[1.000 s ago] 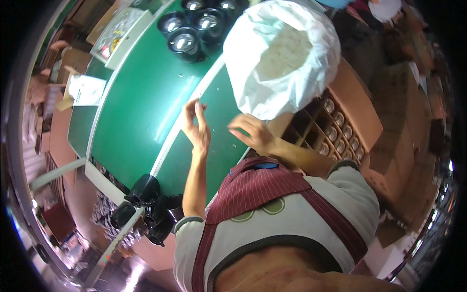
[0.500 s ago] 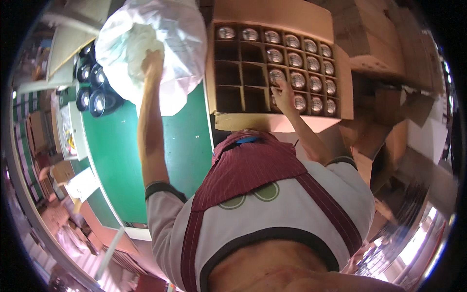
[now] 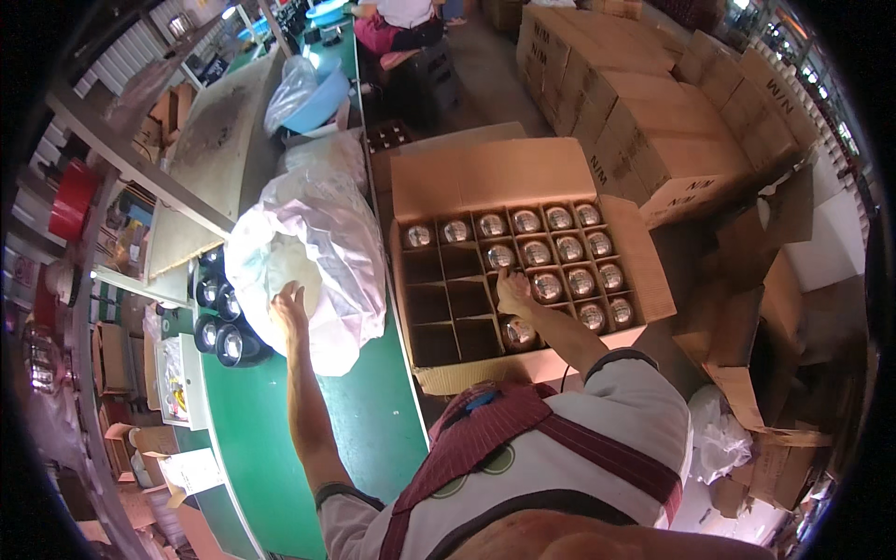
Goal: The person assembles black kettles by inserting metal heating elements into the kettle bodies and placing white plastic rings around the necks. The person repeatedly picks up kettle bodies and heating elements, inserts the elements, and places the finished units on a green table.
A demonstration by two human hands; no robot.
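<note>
My left hand is at the opening of a large white plastic bag on the table, its fingers bent and slightly apart over pale, translucent contents. Whether it pinches any of them does not show clearly. On the right, my right hand reaches down into a divided cardboard box, fingers curled together over a compartment in the third column. What lies under those fingers is hidden. Shiny silver round-topped pieces fill the box's right columns and its far row; several left compartments hold nothing.
Dark cups with shiny insides stand left of the bag on the green table. Farther along are a blue basin and a seated person. Stacked cartons rise at the far right; opened cardboard lies nearer.
The view has tilted up, showing more beyond the box. My right hand has shifted from the third column's nearest compartment to the one beyond, uncovering a silver piece. My left hand stays at the bag.
</note>
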